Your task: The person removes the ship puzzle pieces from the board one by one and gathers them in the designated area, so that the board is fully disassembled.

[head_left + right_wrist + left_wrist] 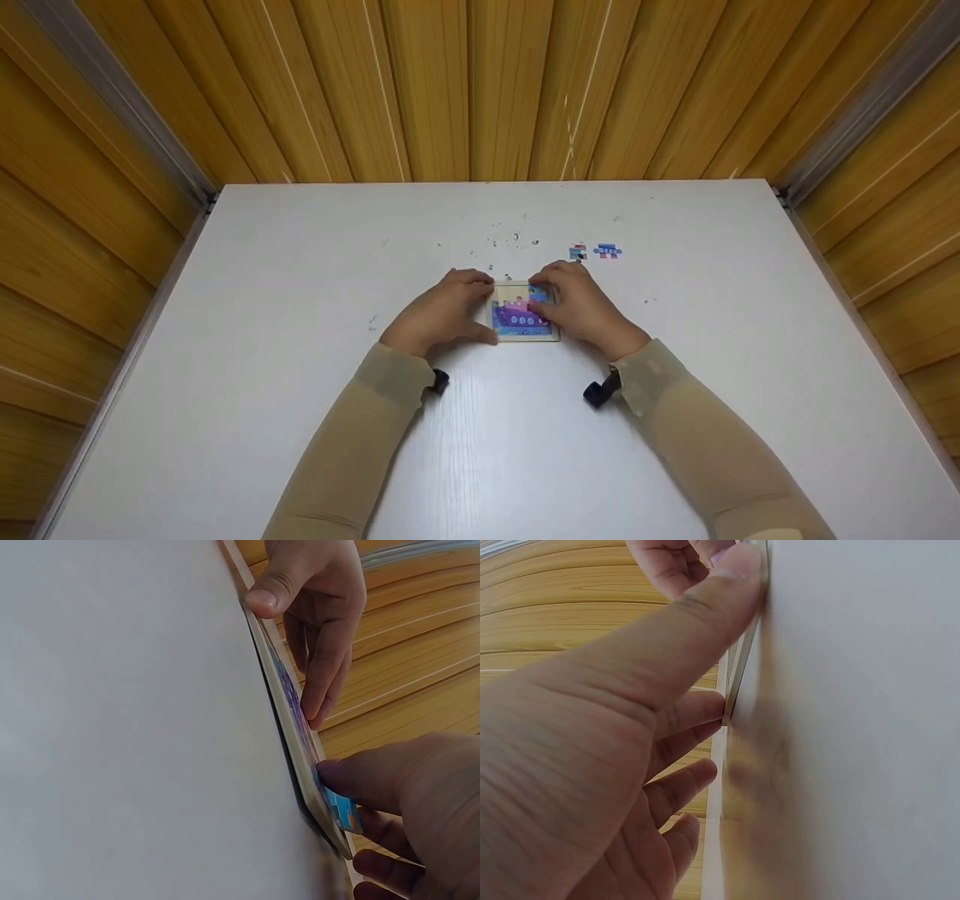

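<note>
A small wooden jigsaw puzzle board lies on the white table, its picture showing a purple ship on blue. The upper left of the board is bare wood. My left hand grips the board's left side, thumb at the near corner and fingers at the far one. At the upper right, my right hand pinches a blue puzzle piece with an orange patch; it juts slightly past the board's rim. How far that piece sits in the board is hidden by the fingers.
Two loose puzzle pieces lie beyond my right hand: a mixed-colour one and a blue-and-pink one. Dark specks mark the white table past the board. Wood-patterned walls stand behind and at both sides.
</note>
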{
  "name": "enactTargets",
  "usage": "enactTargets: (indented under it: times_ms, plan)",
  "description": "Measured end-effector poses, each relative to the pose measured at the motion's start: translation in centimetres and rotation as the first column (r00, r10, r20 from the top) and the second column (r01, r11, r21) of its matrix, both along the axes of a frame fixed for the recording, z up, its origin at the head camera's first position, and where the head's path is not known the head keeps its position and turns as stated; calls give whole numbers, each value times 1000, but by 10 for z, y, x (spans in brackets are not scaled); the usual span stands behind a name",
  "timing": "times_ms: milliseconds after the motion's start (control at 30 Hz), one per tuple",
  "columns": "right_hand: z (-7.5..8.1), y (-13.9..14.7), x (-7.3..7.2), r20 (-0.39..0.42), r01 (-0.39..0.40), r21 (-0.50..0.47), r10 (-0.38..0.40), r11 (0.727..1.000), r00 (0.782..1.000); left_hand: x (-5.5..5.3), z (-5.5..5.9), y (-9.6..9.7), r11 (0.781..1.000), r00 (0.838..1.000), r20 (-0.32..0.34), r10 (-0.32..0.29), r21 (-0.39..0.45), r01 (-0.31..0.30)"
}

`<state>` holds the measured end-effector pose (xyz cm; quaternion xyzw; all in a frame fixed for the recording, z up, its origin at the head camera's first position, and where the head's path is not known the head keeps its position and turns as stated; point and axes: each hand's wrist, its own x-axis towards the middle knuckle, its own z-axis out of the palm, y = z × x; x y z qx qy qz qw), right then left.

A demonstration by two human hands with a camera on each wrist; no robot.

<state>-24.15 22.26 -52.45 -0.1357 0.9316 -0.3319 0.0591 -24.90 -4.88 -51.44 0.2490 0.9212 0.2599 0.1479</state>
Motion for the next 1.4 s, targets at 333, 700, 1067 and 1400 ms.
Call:
enactTargets:
  times_ms: [333,700,1067,1400]
  plan:
    - [-3,7,-2,-15,-40,19,41,999,999,0,0,-1,1000,1000,-6,-18,8,18]
    - [-3,13,-6,9,-43,-13,43,999,999,0,1,-1,1000,1000,4,-9,-6,9]
    - [-3,16,-7,24,-40,-24,41,999,999,0,0,0,1000,1000,3,-14,-5,14]
    - [-2,18,-6,29,-30,-54,31,998,999,1,1,0,1000,1000,5,-18,1,18]
